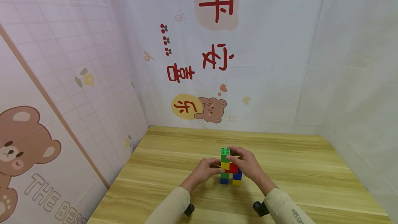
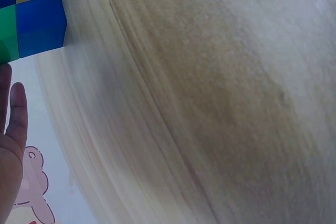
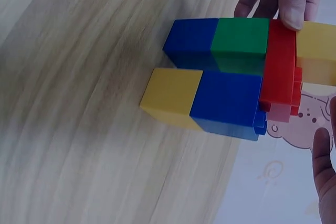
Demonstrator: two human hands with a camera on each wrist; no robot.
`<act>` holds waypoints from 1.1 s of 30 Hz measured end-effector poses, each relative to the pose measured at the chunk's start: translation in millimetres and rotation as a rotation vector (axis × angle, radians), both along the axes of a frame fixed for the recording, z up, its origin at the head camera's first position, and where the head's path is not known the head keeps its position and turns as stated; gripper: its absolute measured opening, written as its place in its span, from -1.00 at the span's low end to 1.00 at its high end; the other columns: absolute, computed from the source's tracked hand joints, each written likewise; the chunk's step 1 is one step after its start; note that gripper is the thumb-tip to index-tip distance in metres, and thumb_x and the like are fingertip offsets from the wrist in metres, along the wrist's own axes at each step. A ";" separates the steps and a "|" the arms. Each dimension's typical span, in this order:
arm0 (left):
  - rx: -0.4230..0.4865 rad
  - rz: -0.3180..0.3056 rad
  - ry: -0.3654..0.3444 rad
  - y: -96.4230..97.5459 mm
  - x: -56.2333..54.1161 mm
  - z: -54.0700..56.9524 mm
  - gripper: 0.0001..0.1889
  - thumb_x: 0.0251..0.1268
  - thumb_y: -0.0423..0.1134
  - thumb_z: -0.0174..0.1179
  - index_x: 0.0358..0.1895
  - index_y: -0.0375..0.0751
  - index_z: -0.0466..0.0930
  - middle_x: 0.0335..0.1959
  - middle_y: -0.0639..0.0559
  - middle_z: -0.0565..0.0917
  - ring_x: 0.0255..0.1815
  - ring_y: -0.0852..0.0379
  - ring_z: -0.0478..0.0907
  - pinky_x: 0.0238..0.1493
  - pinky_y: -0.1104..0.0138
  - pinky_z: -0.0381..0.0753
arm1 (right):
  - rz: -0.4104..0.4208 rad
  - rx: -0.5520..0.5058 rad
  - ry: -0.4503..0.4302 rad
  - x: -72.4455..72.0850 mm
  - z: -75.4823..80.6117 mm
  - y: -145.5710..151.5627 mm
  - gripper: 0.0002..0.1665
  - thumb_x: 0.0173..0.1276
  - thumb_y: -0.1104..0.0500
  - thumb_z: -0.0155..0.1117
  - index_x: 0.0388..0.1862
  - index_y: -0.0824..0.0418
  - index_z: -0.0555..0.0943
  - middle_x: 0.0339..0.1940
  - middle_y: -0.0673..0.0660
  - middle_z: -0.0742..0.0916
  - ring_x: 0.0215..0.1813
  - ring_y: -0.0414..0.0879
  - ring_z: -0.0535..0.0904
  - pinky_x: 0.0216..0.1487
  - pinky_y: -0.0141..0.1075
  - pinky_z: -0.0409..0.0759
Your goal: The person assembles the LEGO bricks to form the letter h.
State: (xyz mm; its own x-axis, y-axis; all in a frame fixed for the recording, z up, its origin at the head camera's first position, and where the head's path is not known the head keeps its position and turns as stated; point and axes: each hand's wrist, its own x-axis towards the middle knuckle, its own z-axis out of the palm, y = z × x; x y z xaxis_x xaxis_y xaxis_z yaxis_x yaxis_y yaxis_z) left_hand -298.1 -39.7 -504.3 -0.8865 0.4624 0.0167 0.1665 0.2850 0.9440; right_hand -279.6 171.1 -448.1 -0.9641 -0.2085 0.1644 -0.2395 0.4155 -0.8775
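Note:
A small structure of toy building blocks stands upright on the table. Its left column has a blue block [image 3: 191,38] at the bottom, a green block [image 3: 240,38] above it, then a red block [image 3: 281,66] that bridges across, a yellow block [image 1: 225,165] and a bright green block [image 1: 225,155] on top. Under the red block's other end, a blue block [image 3: 228,103] sits on a yellow block [image 3: 170,95]. My left hand [image 1: 203,171] holds the left column at the red block, thumb in front. With thumb and fingers my right hand [image 1: 247,163] pinches the top green block.
The wood-grain table [image 1: 161,168] reaches back to a white printed cloth wall [image 1: 264,61]. Another cloth wall [image 1: 93,113] rises at the left. Two black objects [image 1: 189,210] lie near the forearms at the front.

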 end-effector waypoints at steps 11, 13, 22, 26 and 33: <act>0.000 0.006 -0.004 1.5 -0.1 -0.4 -0.69 0.33 -0.08 0.32 0.10 0.00 0.69 -0.02 0.16 0.70 0.02 0.13 0.64 0.05 0.21 0.62 | 0.021 0.089 0.059 -0.1 -0.5 4.7 -0.59 0.39 0.04 0.34 0.20 0.05 0.62 -0.05 -0.06 0.70 0.04 -0.08 0.58 0.09 -0.09 0.53; 0.000 0.007 -0.005 1.7 0.0 -0.3 -0.69 0.33 -0.08 0.32 0.10 0.00 0.69 -0.03 0.16 0.70 0.02 0.12 0.64 0.05 0.20 0.62 | 0.019 0.080 0.052 0.5 -1.9 4.7 -0.58 0.39 0.05 0.34 0.21 0.05 0.62 -0.04 -0.06 0.70 0.04 -0.08 0.58 0.10 -0.10 0.52; -0.007 0.024 -0.001 2.2 0.2 -2.0 -0.68 0.32 -0.07 0.33 0.10 0.00 0.69 -0.02 0.16 0.70 0.04 0.08 0.64 0.05 0.18 0.62 | 0.003 0.050 0.045 2.6 -4.3 2.8 -0.55 0.38 0.08 0.35 0.24 0.09 0.60 -0.03 -0.04 0.71 0.05 -0.06 0.59 0.08 -0.13 0.54; -0.016 0.029 0.001 2.1 0.6 -2.6 -0.68 0.31 -0.07 0.34 0.10 0.01 0.69 -0.02 0.17 0.70 0.03 0.09 0.64 0.05 0.18 0.62 | -0.004 0.051 0.045 2.4 -6.0 2.7 -0.55 0.38 0.08 0.35 0.23 0.08 0.60 -0.04 -0.05 0.71 0.04 -0.07 0.59 0.09 -0.12 0.53; -0.007 0.022 0.000 1.7 0.8 -0.8 -0.68 0.32 -0.09 0.33 0.11 -0.01 0.68 -0.01 0.16 0.70 0.03 0.10 0.63 0.05 0.19 0.62 | -0.006 0.018 0.034 1.9 -6.7 1.5 -0.50 0.39 0.08 0.34 0.28 0.18 0.57 -0.01 0.00 0.71 0.06 -0.03 0.60 0.10 -0.10 0.56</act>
